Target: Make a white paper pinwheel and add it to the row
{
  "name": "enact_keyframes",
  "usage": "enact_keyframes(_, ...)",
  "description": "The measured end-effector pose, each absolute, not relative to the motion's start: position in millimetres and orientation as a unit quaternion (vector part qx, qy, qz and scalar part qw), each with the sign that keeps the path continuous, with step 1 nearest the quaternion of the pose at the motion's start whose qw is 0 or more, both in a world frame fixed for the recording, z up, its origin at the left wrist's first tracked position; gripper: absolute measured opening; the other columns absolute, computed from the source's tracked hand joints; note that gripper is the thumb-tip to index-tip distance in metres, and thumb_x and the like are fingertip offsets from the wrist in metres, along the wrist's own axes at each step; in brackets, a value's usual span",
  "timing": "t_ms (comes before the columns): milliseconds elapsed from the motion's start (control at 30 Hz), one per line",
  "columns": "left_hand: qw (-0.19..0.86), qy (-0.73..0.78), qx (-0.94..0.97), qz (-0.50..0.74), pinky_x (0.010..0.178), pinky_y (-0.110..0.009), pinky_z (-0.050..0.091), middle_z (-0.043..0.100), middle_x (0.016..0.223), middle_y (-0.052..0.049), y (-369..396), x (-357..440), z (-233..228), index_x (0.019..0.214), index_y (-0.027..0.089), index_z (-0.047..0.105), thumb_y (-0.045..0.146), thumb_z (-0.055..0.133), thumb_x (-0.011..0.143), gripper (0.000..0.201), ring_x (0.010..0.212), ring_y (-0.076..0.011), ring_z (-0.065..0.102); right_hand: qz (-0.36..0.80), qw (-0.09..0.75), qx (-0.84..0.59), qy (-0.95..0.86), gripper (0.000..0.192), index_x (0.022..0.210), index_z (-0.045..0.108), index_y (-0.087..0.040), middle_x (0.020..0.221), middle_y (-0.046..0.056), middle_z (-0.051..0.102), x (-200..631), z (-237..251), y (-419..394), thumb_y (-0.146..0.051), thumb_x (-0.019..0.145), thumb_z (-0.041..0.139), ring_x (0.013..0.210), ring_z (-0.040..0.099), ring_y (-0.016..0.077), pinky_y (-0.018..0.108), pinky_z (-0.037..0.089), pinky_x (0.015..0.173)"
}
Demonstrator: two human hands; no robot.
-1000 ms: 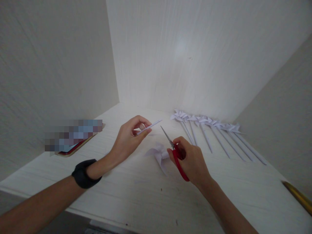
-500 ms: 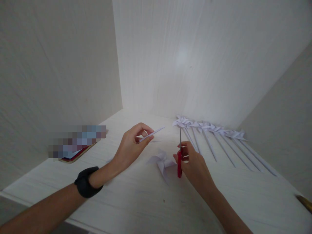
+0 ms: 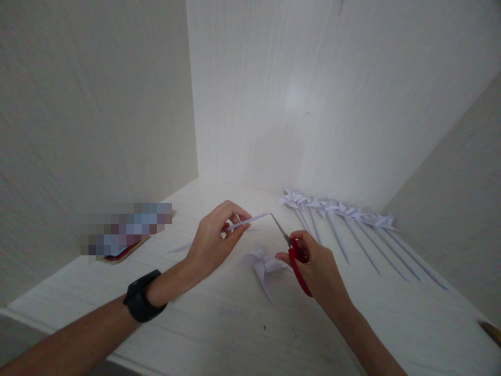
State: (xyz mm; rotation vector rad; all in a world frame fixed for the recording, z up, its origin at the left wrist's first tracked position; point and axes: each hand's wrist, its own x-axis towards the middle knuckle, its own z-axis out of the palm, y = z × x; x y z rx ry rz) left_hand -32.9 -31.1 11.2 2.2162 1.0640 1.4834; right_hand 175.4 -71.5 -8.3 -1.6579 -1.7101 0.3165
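Left hand [image 3: 213,243] grip pinching paper stick [image 3: 250,221], its near end hiding behind fingers. Right hand [image 3: 319,266] grip wrapping red scissors [image 3: 294,251], handles partly hiding; blades looking closed, tip touching stick end.

A row of finished paper pinwheels [image 3: 352,222] (white, on sticks) lies beside a loose pinwheel head [image 3: 263,262].

Paper stick [image 3: 250,220]: thin, white, rolled, held nearly level above table centre. Scissors [image 3: 294,253]: red handles, closed blades pointing far-left, tip at stick's right end.
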Motion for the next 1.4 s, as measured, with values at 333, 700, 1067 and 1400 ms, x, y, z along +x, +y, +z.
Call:
enact_keyframes(333,0.229,0.381,0.726,0.524,0.054,-0.018,0.041,0.055,0.076,0.002,-29.4,-33.1,11.6,0.086,0.021,0.059,0.03,0.06,0.082,0.01,0.067,-0.0091,0.051,0.108,0.402,-0.637,-0.649,0.034,0.088,0.049,-0.023,0.064,-0.003,0.057,176.6,1.1,-80.9,-0.045,0.068,0.066,0.055,0.052,0.0135,0.024,0.04,0.054)
enact_keyframes(700,0.279,0.375,0.722,0.51,0.05,-0.018,0.036,0.053,0.072,0.001,-32.1,-34.1,13.5,0.087,0.018,0.059,0.033,0.058,0.083,0.016,0.063,-0.0087,0.048,0.11,0.355,-0.626,-0.686,0.026,0.088,0.049,-0.022,0.063,-0.003,0.058,171.6,-5.6,-78.9,-0.045,0.078,0.056,0.054,0.052,0.0134,0.024,0.039,0.054)
enact_keyframes(1067,0.219,0.376,0.755,0.49,0.054,-0.019,0.043,0.058,0.079,-0.002,-32.7,-31.3,12.4,0.086,0.018,0.061,0.033,0.056,0.084,0.016,0.066,-0.0105,0.052,0.103,0.334,-0.615,-0.707,0.027,0.086,0.052,-0.022,0.065,0.0,0.066,166.3,-4.2,-83.2,-0.046,0.075,0.06,0.055,0.059,0.0155,0.024,0.041,0.053)
enact_keyframes(1400,0.219,0.374,0.756,0.49,0.054,-0.018,0.043,0.057,0.078,-0.001,-34.5,-31.2,13.6,0.086,0.018,0.061,0.032,0.057,0.084,0.016,0.066,-0.0097,0.052,0.135,0.363,-0.6,-0.7,0.027,0.079,0.051,-0.022,0.055,-0.005,0.058,164.1,-0.4,-85.3,-0.045,0.073,0.064,0.048,0.05,0.0109,0.021,0.036,0.047)
